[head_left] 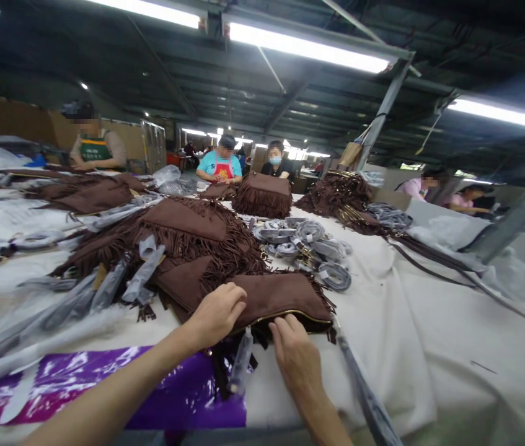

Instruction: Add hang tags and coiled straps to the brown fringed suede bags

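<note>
A brown suede fringed bag (pixel 281 297) lies flat on the white cloth-covered table (pixel 420 334) in front of me, its gold zipper edge facing me. My left hand (pixel 216 314) rests on the bag's left end with the fingers curled down over the suede. My right hand (pixel 295 356) touches the zipper edge from below, fingertips pressed against it. A plastic-wrapped strap (pixel 242 362) hangs from the bag between my two hands.
More fringed brown bags (pixel 183 232) are piled behind, with wrapped grey straps (pixel 306 244) to the right. A purple sheet (pixel 104 384) lies at the near edge. Several people (pixel 220 162) work at the far side. A metal post (pixel 385 108) rises at right.
</note>
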`<state>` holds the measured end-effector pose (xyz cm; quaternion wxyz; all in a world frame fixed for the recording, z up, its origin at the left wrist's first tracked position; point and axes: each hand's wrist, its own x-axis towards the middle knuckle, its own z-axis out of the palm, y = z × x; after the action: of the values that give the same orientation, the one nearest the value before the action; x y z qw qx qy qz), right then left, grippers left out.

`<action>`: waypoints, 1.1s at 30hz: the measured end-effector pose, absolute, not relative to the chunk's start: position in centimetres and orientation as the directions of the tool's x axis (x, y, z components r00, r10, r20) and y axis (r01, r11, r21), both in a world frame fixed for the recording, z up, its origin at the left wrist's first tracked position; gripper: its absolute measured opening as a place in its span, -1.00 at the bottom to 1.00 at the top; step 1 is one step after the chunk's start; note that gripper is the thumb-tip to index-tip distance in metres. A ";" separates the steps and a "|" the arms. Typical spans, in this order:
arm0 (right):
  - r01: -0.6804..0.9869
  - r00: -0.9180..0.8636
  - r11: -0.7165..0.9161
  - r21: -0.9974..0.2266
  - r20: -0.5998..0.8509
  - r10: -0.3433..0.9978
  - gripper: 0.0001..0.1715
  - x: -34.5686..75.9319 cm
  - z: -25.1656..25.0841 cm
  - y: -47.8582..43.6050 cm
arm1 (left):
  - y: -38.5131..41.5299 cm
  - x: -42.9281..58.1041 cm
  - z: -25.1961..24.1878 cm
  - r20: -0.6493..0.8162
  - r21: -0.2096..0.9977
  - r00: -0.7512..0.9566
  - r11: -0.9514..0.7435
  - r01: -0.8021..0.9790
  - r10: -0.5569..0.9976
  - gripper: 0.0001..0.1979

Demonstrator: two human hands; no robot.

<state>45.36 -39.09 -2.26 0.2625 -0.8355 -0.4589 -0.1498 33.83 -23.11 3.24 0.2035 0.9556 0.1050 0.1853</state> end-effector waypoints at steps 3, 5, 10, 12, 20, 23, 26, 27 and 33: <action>0.829 0.550 -0.390 -0.402 0.451 0.704 -0.78 42.0 -1.6 -40.3 | -23.4 31.7 3.2 0.168 0.237 0.944 -0.941 0.242 0.285 -0.89; 0.807 0.570 -0.410 -0.426 0.376 0.730 -0.50 40.0 -1.2 -39.6 | -23.9 31.3 2.6 0.131 0.139 0.948 -0.952 0.273 0.291 -0.87; 0.794 0.590 -0.472 -0.384 0.298 0.751 -0.57 39.0 -0.4 -37.1 | -24.3 32.2 0.8 0.155 -0.027 0.963 -0.974 0.226 0.219 -0.88; 0.815 0.552 -0.434 -0.384 0.289 0.782 -0.69 40.2 0.0 -37.5 | -24.0 32.4 0.6 0.171 -0.061 0.974 -0.985 0.163 0.150 -0.84; 0.691 0.714 -0.679 -0.247 0.375 0.591 -0.76 50.4 -0.2 -47.0 | -21.1 31.2 2.4 0.199 -0.085 0.968 -0.982 0.169 0.150 -0.82; 0.659 0.750 -0.690 -0.297 0.327 0.575 -0.88 53.2 -0.8 -50.2 | -21.6 30.9 2.9 0.147 -0.099 0.976 -0.979 0.177 0.161 -0.79; 0.671 0.733 -0.580 -0.462 0.299 0.610 -0.94 53.3 -0.1 -51.3 | -23.8 32.1 3.3 0.240 -0.119 0.951 -0.967 0.226 0.193 -0.89; 0.662 0.729 -0.539 -0.520 0.281 0.624 -0.94 52.9 0.3 -51.4 | -24.7 32.8 3.2 0.282 -0.112 0.942 -0.969 0.219 0.180 -0.84; 0.586 0.578 -0.399 -0.706 0.019 0.816 -0.74 49.6 -0.3 -52.3 | -28.7 36.9 0.3 0.291 -0.077 0.954 -0.996 -0.048 -0.069 -0.56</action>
<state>49.61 -52.26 -0.26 0.3432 -0.8193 -0.4277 0.1674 36.86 -28.66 0.30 -0.0344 0.9879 -0.0295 0.1485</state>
